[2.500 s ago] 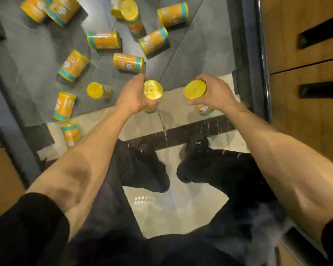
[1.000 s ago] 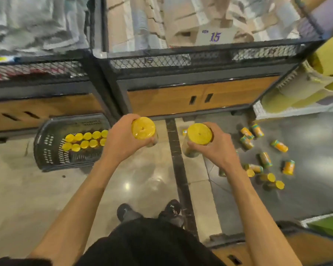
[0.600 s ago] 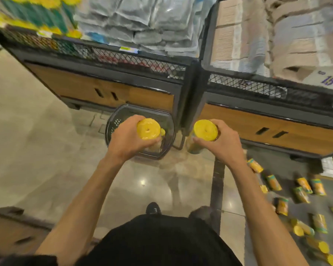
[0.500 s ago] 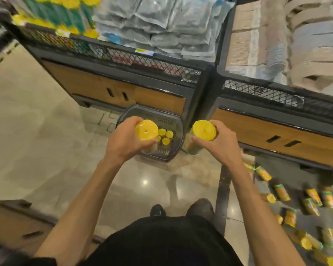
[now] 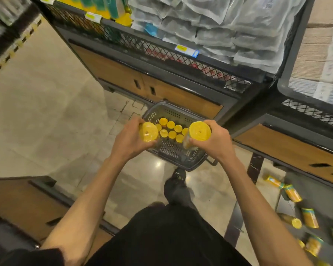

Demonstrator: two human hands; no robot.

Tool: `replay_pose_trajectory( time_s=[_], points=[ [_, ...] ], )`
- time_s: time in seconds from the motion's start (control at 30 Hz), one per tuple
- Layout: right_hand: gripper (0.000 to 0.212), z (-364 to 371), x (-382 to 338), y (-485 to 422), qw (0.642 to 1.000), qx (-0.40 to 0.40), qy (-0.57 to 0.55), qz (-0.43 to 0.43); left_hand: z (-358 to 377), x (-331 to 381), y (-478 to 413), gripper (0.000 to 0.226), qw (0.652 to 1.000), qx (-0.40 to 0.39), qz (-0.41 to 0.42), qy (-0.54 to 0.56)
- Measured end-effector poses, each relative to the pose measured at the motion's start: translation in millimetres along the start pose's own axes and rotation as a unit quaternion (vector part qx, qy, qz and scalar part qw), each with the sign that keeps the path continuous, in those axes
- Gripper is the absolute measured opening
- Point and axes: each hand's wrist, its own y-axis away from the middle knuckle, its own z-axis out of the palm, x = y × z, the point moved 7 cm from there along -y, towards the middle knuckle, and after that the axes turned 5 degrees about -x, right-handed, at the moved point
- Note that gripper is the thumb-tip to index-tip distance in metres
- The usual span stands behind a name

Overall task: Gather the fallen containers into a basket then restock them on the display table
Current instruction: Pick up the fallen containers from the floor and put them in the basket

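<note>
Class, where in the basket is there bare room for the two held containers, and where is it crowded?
Free: in the basket, the slotted floor between the standing containers and the near rim. Crowded: the far half, packed tight.

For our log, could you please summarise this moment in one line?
left hand grips left container; right hand grips right container; basket part-filled; fallen containers on floor

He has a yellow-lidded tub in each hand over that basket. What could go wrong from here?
1. The basket sits on the floor well below the left hand and right hand; dropping their held containers from here might topple the upright containers inside.
2. The shoe is near the basket's rim; a step might kick it.
3. Fallen containers lie on the floor at right and could be trodden on.
</note>
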Motion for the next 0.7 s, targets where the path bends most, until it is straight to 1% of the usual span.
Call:
replay_pose_trajectory(
  time_s=[0.1,0.13,0.23,0.33,0.5,0.6,0.63,0.7],
  points=[
    [0.058,16.2,1.3,-35.3,0.999,-0.032,0.019,0.006,9.0,-9.9,-37.0,0.076,0.999,-0.032,-0.008,-0.011],
    [0.058,23.8,4.2,-47.5,0.998,-0.047,0.031,0.009,12.4,-12.2,-48.9,0.077,0.999,-0.04,-0.006,-0.018],
    [0.071,51.3,14.5,-77.0,0.994,-0.082,0.066,0.027,23.1,-18.8,-77.1,0.074,0.996,-0.082,0.005,-0.038],
    [0.08,86.9,28.8,-100.8,0.99,-0.111,0.066,0.053,39.9,-38.1,-106.8,0.072,0.991,-0.125,0.013,-0.044],
    [0.089,153.8,60.3,-136.3,0.986,-0.116,0.079,0.085,91.5,-86.0,-157.7,0.068,0.977,-0.209,0.016,-0.035],
    [0.087,194.3,86.7,-158.1,0.987,-0.1,0.069,0.105,130.5,-117.4,-190.8,0.072,0.967,-0.243,0.048,-0.057],
    [0.083,209.4,96.0,-165.8,0.988,-0.095,0.066,0.1,145.4,-127.5,-201.4,0.075,0.963,-0.254,0.063,-0.064],
    [0.065,239.5,115.5,-181.7,0.991,-0.088,0.051,0.088,177.6,-147.7,-220.8,0.081,0.954,-0.275,0.089,-0.081]
  ],
)
